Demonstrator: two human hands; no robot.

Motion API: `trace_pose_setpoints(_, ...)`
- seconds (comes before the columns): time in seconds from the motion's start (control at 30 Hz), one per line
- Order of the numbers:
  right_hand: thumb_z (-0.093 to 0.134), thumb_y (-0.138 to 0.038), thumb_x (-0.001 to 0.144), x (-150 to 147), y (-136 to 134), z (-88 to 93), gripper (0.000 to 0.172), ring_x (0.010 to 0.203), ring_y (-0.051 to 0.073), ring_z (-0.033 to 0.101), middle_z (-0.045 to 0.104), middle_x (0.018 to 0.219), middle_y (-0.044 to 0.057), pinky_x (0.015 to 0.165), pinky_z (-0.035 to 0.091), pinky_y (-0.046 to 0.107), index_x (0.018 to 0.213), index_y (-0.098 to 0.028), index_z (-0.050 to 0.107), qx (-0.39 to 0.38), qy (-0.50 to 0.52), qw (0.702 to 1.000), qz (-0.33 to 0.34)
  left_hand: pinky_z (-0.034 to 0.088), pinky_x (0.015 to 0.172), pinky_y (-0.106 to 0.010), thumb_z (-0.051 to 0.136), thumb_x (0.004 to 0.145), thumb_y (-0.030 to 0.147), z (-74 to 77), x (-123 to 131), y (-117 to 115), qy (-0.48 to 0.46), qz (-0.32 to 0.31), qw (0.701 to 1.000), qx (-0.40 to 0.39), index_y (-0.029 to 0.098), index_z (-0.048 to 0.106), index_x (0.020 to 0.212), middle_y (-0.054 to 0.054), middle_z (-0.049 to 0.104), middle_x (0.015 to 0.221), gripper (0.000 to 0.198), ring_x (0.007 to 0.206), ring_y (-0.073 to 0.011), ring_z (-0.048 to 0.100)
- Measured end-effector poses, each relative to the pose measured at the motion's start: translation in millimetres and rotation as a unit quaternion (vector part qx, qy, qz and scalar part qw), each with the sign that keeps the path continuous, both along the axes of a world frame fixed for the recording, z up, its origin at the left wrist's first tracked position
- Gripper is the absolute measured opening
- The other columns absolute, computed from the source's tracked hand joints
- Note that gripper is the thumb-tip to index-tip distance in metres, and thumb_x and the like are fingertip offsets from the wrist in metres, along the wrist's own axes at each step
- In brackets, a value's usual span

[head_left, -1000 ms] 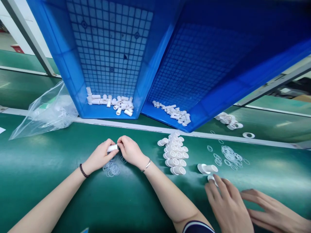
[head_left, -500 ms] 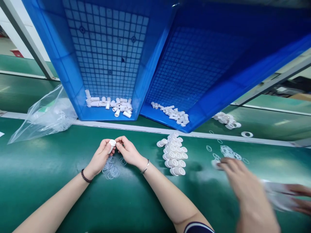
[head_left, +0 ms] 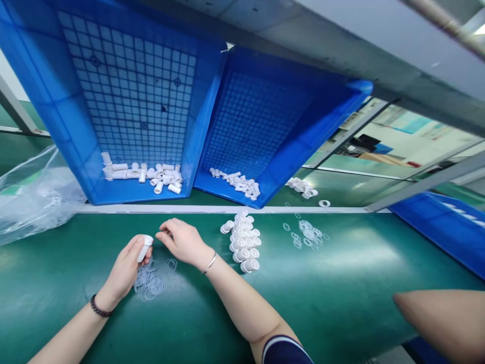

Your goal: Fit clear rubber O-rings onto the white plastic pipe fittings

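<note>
My left hand [head_left: 127, 265] is closed around a white plastic pipe fitting [head_left: 144, 247], its wider rimmed end facing up. To the right of that fitting, and apart from it, my right hand [head_left: 184, 242] has loosely bent fingers with a small gap between thumb and forefinger; I see nothing between them. Below both hands, a heap of thin translucent rings [head_left: 149, 283] lies on the green table [head_left: 182, 328], with a few loose rings [head_left: 171, 265] beside it. Right of my right wrist, several white fittings [head_left: 244, 242] stand grouped in rows, open ends showing.
Two tilted blue bins [head_left: 140, 198] [head_left: 227, 198] hold more white fittings. A clear plastic bag [head_left: 41, 197] lies at left. Farther right are another ring pile [head_left: 310, 232] and more fittings [head_left: 301, 186]. Another person's blurred arm [head_left: 447, 323] reaches in at lower right.
My right hand has drawn away from the fitting, which stays in my left hand. The view has swung right. The other person's hand has left the ring pile at right.
</note>
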State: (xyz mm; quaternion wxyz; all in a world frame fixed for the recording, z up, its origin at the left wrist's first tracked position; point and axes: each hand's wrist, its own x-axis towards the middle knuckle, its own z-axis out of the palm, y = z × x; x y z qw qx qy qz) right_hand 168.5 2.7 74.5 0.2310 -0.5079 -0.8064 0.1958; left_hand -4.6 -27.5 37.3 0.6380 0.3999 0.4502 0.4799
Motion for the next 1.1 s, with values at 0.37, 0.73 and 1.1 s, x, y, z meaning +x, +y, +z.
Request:
trace_pose_setpoints(0.37,0.042,-0.005,0.089,214.5,99.9,51.2,0.034,0.115,0.029,0.051,0.053,0.124,0.028,0.087,0.041,0.035,0.120,-0.002,0.055,-0.075,-0.406,0.852,-0.323,0.039,0.053,-0.023,0.062,0.082,0.051,1.0,-7.1,4.8,-0.131,-0.027,0.987,-0.091,0.016,0.060,0.093,0.003,0.050,0.065,0.036,0.055,-0.0100,0.044)
trace_pose_setpoints(0.73,0.044,-0.022,0.092,207.4,94.8,54.6,0.044,0.110,0.031,0.054,0.058,0.116,0.021,0.089,0.042,0.042,0.135,-0.012,0.043,-0.007,-0.303,0.896,-0.325,0.035,0.050,-0.023,0.053,0.087,0.049,3.8,-7.7,8.8,-0.171,-0.047,0.978,-0.109,0.013,0.062,0.091,0.003,0.045,0.060,0.037,0.050,-0.0082,0.040)
trace_pose_setpoints(1.1,0.033,-0.026,0.098,-8.3,-0.6,13.8,0.027,0.091,0.018,0.057,0.058,0.103,0.008,0.083,0.048,0.034,0.122,-0.018,0.043,-0.021,0.174,0.983,0.051,0.045,0.079,-0.031,0.060,0.084,0.048,1.8,-11.5,-3.1,0.065,-0.103,0.990,0.066,0.019,0.057,0.111,-0.007,0.064,0.097,0.039,0.089,-0.0192,0.058)
